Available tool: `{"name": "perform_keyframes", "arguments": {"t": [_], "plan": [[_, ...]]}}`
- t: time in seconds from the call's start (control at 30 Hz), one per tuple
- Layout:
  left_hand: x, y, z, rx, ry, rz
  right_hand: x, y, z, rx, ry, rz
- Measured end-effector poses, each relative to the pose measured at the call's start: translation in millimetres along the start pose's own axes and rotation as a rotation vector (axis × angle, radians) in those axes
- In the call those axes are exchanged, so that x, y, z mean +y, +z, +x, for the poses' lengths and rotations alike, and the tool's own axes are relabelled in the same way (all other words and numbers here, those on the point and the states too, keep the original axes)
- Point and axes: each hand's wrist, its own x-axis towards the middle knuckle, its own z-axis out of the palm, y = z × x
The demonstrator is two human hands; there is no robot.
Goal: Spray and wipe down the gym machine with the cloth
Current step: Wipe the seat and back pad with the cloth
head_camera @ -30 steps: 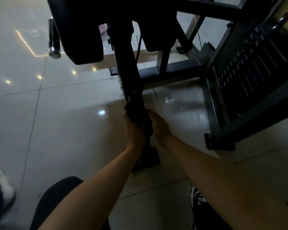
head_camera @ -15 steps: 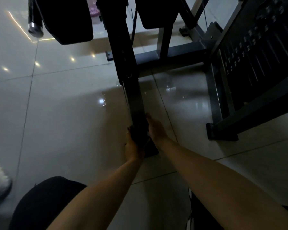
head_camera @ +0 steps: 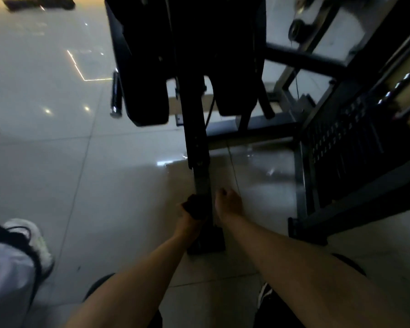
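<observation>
two bare forearms reach down to the low end of the gym machine's dark upright post (head_camera: 201, 181). the left hand (head_camera: 188, 218) sits against the post's left side just above the foot plate (head_camera: 207, 243), its fingers wrapped round a bunched dark cloth (head_camera: 195, 208) that presses on the metal. the right hand (head_camera: 229, 205) lies just beside the post's right edge at about the same height; its fingers curl inward, but the dim light does not let me tell whether they hold anything or touch the post. higher up, two black pads (head_camera: 147, 91) hang either side of the post, with a chrome-tipped handle (head_camera: 116, 98) to their left. the weight stack (head_camera: 346, 143) stands in its dark frame well to the right. glossy pale floor tiles (head_camera: 69, 174) mirror small ceiling lights. a white shoe (head_camera: 31, 235) shows at the left edge.
</observation>
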Motion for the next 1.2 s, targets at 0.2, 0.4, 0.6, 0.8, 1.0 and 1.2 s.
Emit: {"name": "perform_keyframes", "arguments": {"t": [0.2, 0.4, 0.6, 0.8, 1.0, 1.2], "plan": [[165.9, -105.3, -107.3, -0.025, 0.057, -0.266, -150.9, -83.7, -97.5, -0.171, -0.097, -0.051], [304.7, -196.9, -240.0, -0.116, 0.081, -0.314, -268.8, -154.9, -207.3, -0.208, -0.137, -0.056], [355.7, -277.5, -314.6, 0.095, 0.104, -0.236, -357.3, -193.0, -305.5, -0.293, -0.196, -0.178], [411.7, -362.1, -364.7, 0.364, 0.176, -0.189, -465.1, -200.8, -376.2, -0.284, -0.431, -0.091], [484.5, -426.0, -387.2, 0.491, 0.342, -0.333, -561.9, -216.0, -393.8, -0.174, -0.676, 0.074], [560.8, -465.3, -347.4, 0.401, 0.475, -0.392, -642.9, -237.1, -346.1, -0.019, -0.701, 0.163]]}}
